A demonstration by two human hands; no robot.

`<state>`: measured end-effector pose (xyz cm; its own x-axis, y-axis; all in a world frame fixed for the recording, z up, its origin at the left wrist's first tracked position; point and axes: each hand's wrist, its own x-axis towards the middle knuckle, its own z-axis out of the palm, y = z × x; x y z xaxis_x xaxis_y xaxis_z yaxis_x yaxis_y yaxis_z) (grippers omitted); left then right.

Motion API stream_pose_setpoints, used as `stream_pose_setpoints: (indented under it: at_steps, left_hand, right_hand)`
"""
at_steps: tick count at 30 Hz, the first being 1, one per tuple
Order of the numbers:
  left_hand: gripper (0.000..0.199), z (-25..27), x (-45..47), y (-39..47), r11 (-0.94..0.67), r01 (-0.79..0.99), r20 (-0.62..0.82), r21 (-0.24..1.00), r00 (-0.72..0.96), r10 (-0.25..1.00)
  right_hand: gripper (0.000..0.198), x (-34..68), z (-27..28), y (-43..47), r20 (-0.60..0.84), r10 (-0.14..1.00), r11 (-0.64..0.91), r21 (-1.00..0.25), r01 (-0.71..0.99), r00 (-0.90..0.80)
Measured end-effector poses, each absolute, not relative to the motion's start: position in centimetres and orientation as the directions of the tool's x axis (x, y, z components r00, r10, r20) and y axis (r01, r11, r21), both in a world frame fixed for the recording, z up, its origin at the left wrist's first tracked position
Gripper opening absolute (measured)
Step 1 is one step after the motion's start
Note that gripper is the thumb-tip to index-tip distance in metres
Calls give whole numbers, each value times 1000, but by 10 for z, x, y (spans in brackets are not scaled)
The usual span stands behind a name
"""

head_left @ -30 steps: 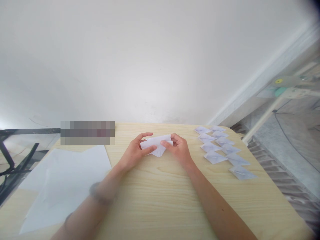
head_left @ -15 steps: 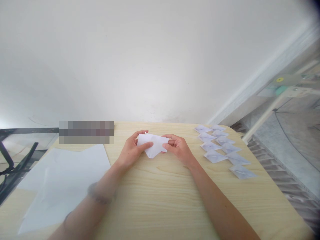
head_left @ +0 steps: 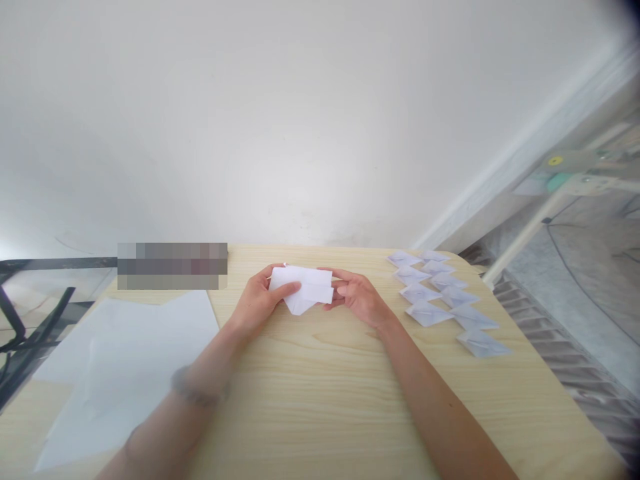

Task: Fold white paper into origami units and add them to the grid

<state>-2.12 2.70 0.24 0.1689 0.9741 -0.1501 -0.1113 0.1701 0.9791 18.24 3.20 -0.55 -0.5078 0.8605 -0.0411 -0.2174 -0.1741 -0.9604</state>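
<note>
A small folded sheet of white paper is held up over the middle of the table, its lower edge coming to a blunt point. My left hand pinches its left side, thumb across the front and fingers behind. At the right edge, my right hand loosely holds the paper; its fingertips reach behind, and the thumb lies by a small squared flap. Parts of the fingers are hidden by the paper. To the right lie several folded white paper pieces with pointed ends, set out in two columns.
Larger white paper sheets lie on the left of the wooden table. A blurred-out block covers something at the back left. Behind the table rises a white wall. Black metal bars stand beyond the left edge, a pale pole beyond the right.
The paper's right end now shows a squared flap where a slanted edge was. My right thumb has slid off the paper's front to its edge. The left hand keeps its pinch.
</note>
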Motion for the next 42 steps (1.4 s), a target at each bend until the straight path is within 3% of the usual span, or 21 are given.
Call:
stream_pose_setpoints:
  at_steps: [6,11,19,23,30,36,42]
  left_hand:
    - [45,5,-18,24,94,69,-103,993,139,985]
    - [45,2,-17,24,63,73,-73,995,142,987]
    - [50,4,-20,24,142,-44,-126,989,254,959]
    - [61,9,-23,23,179,-122,-125,976,359,925]
    - [63,6,-25,23,246,-260,-84,934,509,856]
    - [53,5,-22,24,53,-102,-12,993,370,929]
    - [30,-7,-24,26,-121,115,98,986,184,978]
  right_hand:
    - [30,167,-5,25,-27,944,-20,-1000,24,-328]
    - [26,165,-9,22,19,968,84,-964,250,-252]
    - [29,166,-4,23,62,993,82,-976,202,-99]
    - [29,168,-6,25,30,994,42,-993,114,-103]
    - [27,173,-12,29,2,995,1,-1000,-8,-95]
    - [27,171,-9,27,125,992,129,-981,146,-36]
    - [13,167,-7,24,342,935,353,-869,346,-96]
